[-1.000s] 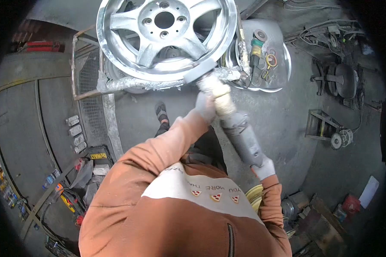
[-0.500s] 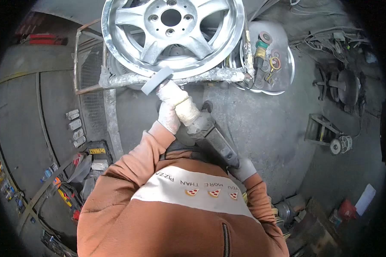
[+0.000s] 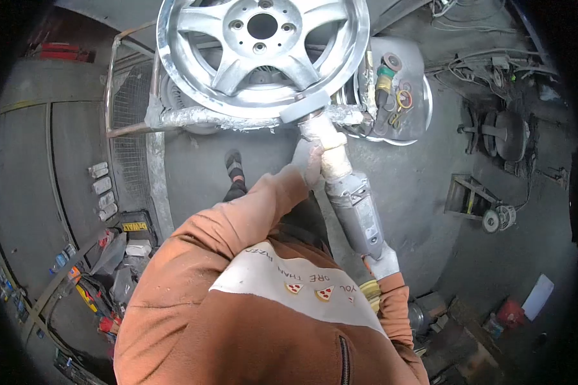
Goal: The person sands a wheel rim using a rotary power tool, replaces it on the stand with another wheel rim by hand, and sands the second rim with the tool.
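Note:
A handheld power grinder (image 3: 354, 208) with a thick grey disc (image 3: 305, 108) slants up from the lower right. My left hand (image 3: 308, 160), in a pale work glove, is closed around the cloth-wrapped front part behind the disc. At the rear end, my gloved right hand (image 3: 384, 262) grips the grinder's body. The disc overlaps the lower right lip of a silver five-spoke alloy wheel (image 3: 234, 74); I cannot tell whether they touch. That wheel rests on a metal frame (image 3: 205, 118) with a crusted, wrapped front bar.
Right of the frame, a grey tray (image 3: 408, 122) holds a smaller green-collared grinder (image 3: 385, 83) and yellow-handled scissors (image 3: 403, 99). A stool-like stand (image 3: 510, 133) and cables lie farther right. A DeWalt case (image 3: 137, 226) and clutter sit at left.
Both hands have carried the grinder rightward, and its disc has moved from the wheel's lower middle edge to the lower right. My torso has shifted, and a foot shows below the frame.

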Available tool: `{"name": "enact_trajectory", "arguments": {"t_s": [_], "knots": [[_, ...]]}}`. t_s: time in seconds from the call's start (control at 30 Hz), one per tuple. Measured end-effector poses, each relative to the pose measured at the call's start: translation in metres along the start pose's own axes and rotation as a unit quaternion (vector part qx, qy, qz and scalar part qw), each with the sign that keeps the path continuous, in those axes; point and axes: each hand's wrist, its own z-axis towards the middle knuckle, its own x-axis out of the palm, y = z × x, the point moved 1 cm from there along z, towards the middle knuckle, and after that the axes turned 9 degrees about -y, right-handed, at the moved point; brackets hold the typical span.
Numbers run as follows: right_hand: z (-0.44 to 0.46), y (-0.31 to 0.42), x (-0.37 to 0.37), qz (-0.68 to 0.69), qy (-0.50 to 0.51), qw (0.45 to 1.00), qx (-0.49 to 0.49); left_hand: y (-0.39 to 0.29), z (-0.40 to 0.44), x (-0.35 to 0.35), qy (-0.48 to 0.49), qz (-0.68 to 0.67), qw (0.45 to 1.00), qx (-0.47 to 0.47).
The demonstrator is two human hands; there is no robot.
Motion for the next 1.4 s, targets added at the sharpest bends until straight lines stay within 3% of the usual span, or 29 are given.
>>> {"name": "enact_trajectory", "arguments": {"t_s": [0.07,0.13,0.17,0.33,0.43,0.47,0.5,0.6,0.63,0.77,0.83,0.87,0.97,1.03,1.1,1.2,1.3,1.4], "knots": [[-0.001,-0.002,0.011,0.058,-0.032,0.993,-0.098,-0.004,-0.003,-0.024,0.006,0.040,0.999,-0.004],[-0.007,0.025,0.021,0.057,0.020,0.995,-0.076,-0.014,-0.011,-0.045,-0.060,-0.038,0.996,-0.057],[-0.001,0.020,0.030,-0.008,0.026,0.983,-0.184,-0.026,-0.019,-0.055,-0.060,-0.040,0.995,-0.068],[-0.005,0.036,0.042,0.046,0.048,0.984,-0.165,-0.042,-0.027,-0.069,-0.050,-0.099,0.989,-0.094],[-0.008,0.034,0.030,0.010,0.014,0.988,-0.154,-0.023,-0.013,-0.052,-0.008,-0.044,0.998,-0.036],[-0.010,0.032,0.024,0.016,0.006,0.995,-0.098,-0.015,-0.005,-0.046,0.027,0.001,1.000,0.005],[-0.013,0.028,0.018,0.022,-0.004,0.999,-0.038,-0.020,-0.005,-0.027,0.025,0.043,0.999,-0.011],[-0.016,0.011,0.016,0.058,-0.046,0.996,-0.048,-0.015,0.000,0.006,0.051,0.036,0.998,0.013],[-0.016,0.011,0.017,0.063,-0.034,0.997,-0.005,-0.014,-0.002,0.010,0.041,0.021,0.999,-0.004],[-0.018,0.023,0.021,0.061,-0.028,0.998,-0.019,-0.016,-0.003,-0.025,0.037,0.052,0.997,-0.048],[-0.003,0.007,0.041,0.053,-0.005,0.995,-0.086,-0.024,-0.016,-0.048,-0.005,0.090,0.995,0.040],[0.001,0.005,0.046,0.053,0.005,0.993,-0.108,-0.027,-0.019,-0.061,-0.056,-0.010,0.997,-0.057],[0.010,0.025,0.058,0.005,0.029,0.987,-0.156,-0.032,-0.029,-0.092,-0.064,-0.070,0.995,-0.040],[0.017,0.024,0.058,-0.021,0.051,0.989,-0.139,-0.029,-0.025,-0.092,-0.069,-0.070,0.994,-0.051],[0.023,0.021,0.051,-0.051,0.070,0.989,-0.119,-0.025,-0.020,-0.080,-0.038,-0.079,0.995,-0.046],[0.029,0.008,0.023,-0.072,0.007,0.984,-0.161,-0.003,-0.003,-0.044,-0.046,-0.068,0.996,-0.030],[0.036,-0.014,-0.011,0.034,-0.053,0.987,-0.150,0.006,0.006,0.001,0.049,-0.089,0.995,-0.014],[0.040,-0.002,-0.038,-0.058,-0.087,0.986,-0.130,0.016,0.010,0.018,0.072,-0.125,0.990,-0.010]]}}
